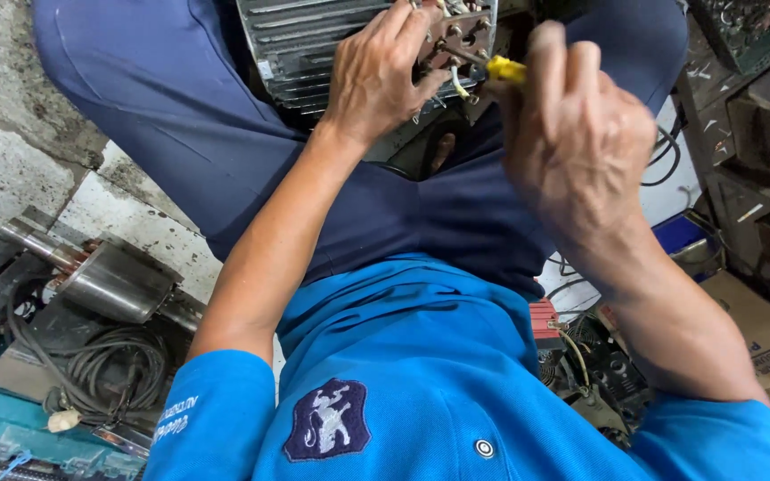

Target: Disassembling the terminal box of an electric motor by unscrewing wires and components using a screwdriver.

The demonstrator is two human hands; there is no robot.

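Note:
A grey finned motor housing [305, 40] rests between my knees at the top of the head view. My left hand [378, 76] lies on its terminal block [456, 31], fingers spread over the brown terminals and wires. My right hand [577, 138] grips a screwdriver with a yellow handle [506, 69]; its metal shaft points left into the terminals. My blue shirt and dark blue trousers fill the middle.
A steel rotor with a shaft [104, 272] lies on the floor at left, beside a coil of dark cable [104, 370] and a teal box [11, 436]. At right stand cluttered metal shelves [759, 116], a cardboard box [768, 343] and small parts [599, 365].

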